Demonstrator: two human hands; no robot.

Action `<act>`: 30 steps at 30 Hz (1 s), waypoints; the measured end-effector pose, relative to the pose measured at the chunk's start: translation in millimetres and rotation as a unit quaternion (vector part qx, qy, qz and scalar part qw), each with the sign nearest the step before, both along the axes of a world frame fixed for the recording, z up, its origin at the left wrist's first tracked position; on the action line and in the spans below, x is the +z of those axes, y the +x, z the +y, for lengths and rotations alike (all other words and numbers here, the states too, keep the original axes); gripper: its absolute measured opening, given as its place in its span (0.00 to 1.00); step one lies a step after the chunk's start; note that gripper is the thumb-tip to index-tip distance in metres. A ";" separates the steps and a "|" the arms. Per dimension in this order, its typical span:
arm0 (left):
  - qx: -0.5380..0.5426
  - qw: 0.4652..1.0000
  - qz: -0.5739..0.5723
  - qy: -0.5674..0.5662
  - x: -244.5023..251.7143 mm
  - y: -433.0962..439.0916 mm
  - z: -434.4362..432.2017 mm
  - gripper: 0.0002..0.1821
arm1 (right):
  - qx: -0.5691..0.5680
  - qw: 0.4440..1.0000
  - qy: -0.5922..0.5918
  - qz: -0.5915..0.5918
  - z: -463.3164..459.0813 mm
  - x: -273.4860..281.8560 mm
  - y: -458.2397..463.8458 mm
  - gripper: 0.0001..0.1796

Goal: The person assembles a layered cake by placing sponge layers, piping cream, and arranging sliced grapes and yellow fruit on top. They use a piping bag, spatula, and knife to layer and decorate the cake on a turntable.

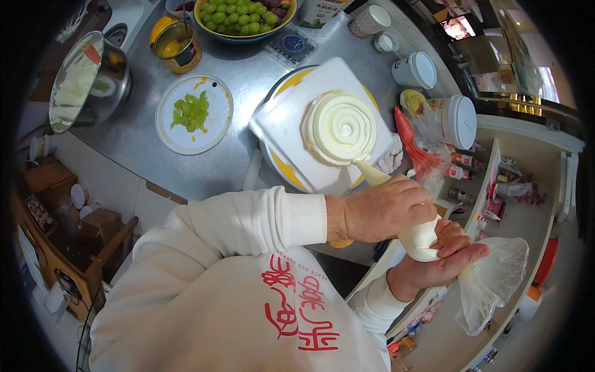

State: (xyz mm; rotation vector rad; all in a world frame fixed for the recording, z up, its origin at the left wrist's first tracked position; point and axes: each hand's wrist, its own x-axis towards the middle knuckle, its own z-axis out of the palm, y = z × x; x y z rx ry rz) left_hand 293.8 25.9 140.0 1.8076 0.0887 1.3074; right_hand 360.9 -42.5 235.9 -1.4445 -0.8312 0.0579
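A piping bag [420,242] full of pale cream lies between my two hands. My left hand [390,209] wraps around its filled front part. Farther back, my right hand [441,265] grips the gathered end, and loose clear plastic hangs out behind it. The bag's tip touches or nearly touches the lower edge of a round cake [344,128]. Cream covers the cake's top in a spiral, while the side is only partly in sight. Under the cake is a square white board [288,123], resting on a round turntable with yellow patches [283,169].
Cut green grapes [190,111] lie on a white round plate [169,137]. A steel bowl of cream [111,93] with a spatula, an opened can [183,56] and a bowl of grapes [241,18] stand beyond. White tubs [418,69] and a red piping bag [413,144] line the right side.
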 end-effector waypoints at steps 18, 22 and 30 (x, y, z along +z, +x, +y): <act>0.000 0.999 0.018 0.034 5.2 -6.8 3.2 0.09 | 0.021 0.999 0.011 0.029 -1.2 -0.2 -1.0 0.35; 0.009 0.999 0.030 0.045 5.4 -7.8 3.0 0.09 | 0.021 1.000 0.002 0.018 0.4 0.6 -2.9 0.35; 0.012 0.998 0.035 0.052 6.3 -7.6 1.1 0.08 | 0.017 1.000 -0.003 0.003 -0.7 1.1 -4.5 0.35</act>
